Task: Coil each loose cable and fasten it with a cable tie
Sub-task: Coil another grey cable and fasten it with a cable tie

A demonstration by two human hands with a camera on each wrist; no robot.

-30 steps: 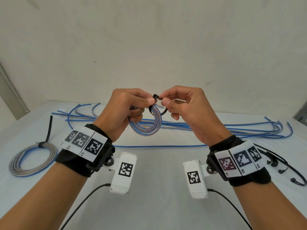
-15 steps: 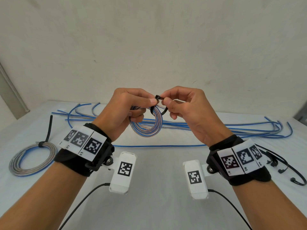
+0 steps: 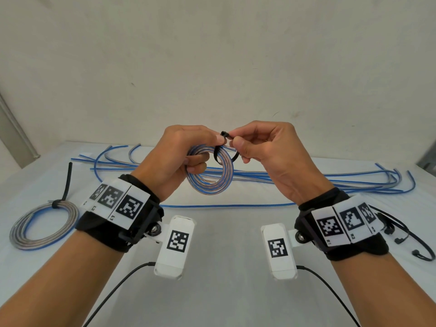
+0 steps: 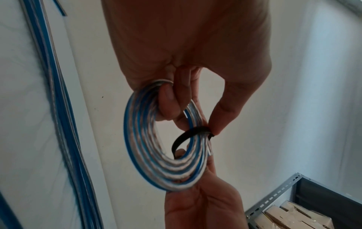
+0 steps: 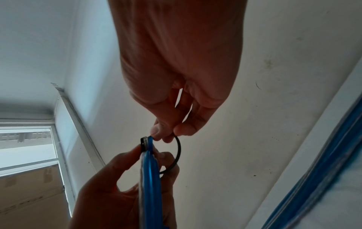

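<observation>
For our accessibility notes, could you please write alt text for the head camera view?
Two hands hold a small blue-and-clear cable coil above a white table: the left hand grips the coil while the right hand pinches a black cable tie looped loosely around it. A tied coil lies left; loose cables stretch behind.

— Held above the table (image 3: 224, 237): small blue-and-clear coil (image 3: 210, 172), upright, black cable tie (image 3: 224, 147) looped loosely round its top.

— And on the table?

— Tied coil (image 3: 42, 224) lying flat at far left; loose cables (image 3: 295, 179) stretched along the back.
</observation>
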